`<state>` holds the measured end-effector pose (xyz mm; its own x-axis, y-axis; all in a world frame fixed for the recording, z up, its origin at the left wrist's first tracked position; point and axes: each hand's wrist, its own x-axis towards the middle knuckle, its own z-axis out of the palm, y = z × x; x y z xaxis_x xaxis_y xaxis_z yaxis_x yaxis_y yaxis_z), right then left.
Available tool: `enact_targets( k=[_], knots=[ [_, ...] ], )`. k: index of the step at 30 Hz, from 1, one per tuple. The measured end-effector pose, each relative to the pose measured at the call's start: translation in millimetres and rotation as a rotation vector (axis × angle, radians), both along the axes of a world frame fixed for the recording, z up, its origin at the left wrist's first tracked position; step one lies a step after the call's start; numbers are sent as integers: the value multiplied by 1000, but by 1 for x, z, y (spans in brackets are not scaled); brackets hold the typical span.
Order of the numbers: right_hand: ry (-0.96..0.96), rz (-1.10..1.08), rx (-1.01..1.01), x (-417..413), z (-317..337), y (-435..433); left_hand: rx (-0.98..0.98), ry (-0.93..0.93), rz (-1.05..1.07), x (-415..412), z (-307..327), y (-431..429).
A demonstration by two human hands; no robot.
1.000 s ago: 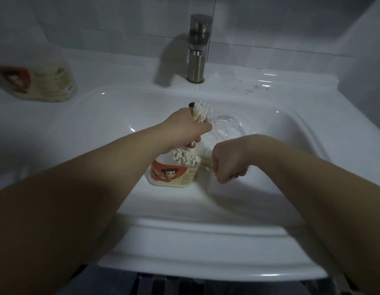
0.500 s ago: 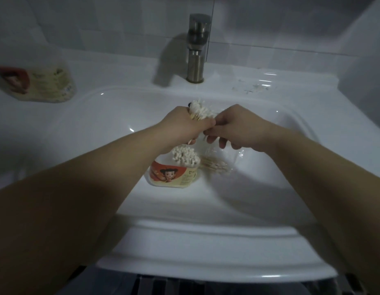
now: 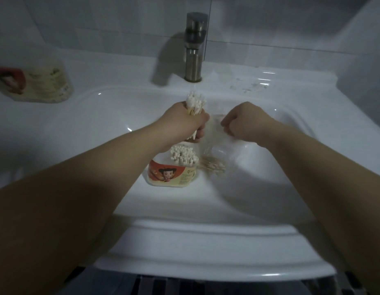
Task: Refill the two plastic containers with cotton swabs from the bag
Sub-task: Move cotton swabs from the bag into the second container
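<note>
Labelled plastic tub [image 3: 174, 174], swab-filled, in white sink [image 3: 95, 128]; 2nd tub [image 3: 38, 84] far left. L hand [image 3: 183, 123] grips swab bundle [image 3: 195, 103]; R hand [image 3: 246, 122] pinches clear bag [image 3: 219, 155].

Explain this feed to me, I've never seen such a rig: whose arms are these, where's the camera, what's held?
No machine: these are a person's two bare arms, filmed by one wide-angle camera on their head, looking down into a white ceramic sink. The left hand has its grip round a bundle of white-tipped cotton swabs. The right hand appears to pinch the top of a clear plastic bag, a few swabs inside. Below the left hand stands an open plastic container with a red cartoon label, packed with swabs. A second, similar container sits on the counter, far left.
</note>
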<state>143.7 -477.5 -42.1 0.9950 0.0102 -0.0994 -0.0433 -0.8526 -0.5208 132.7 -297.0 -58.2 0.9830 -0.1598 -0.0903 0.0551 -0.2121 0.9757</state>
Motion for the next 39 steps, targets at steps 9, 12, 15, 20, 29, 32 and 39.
enact_targets(
  k=[9, 12, 15, 20, 29, 32, 39],
  knots=[
    [457, 269, 1, -20, -12, 11, 33, 2, -20, 0, -2, 1],
    [508, 289, 122, -21, -11, 16, 52, -11, -32, -1, -2, 1],
    [426, 346, 91, -21, -12, 19, 54, -14, -34, -1, -2, 0],
    [318, 451, -188, -20, -20, 27, 80, -29, -30, -1, -2, 1],
    [415, 842, -727, -39, -26, 51, 102, -31, -26, -2, -2, 2],
    [249, 1129, -1025, -45, -28, 56, 114, -29, -34, -3, -2, 1],
    [280, 737, -679, -32, -39, 50, 122, -19, -42, -3, -1, 2]
  ],
)
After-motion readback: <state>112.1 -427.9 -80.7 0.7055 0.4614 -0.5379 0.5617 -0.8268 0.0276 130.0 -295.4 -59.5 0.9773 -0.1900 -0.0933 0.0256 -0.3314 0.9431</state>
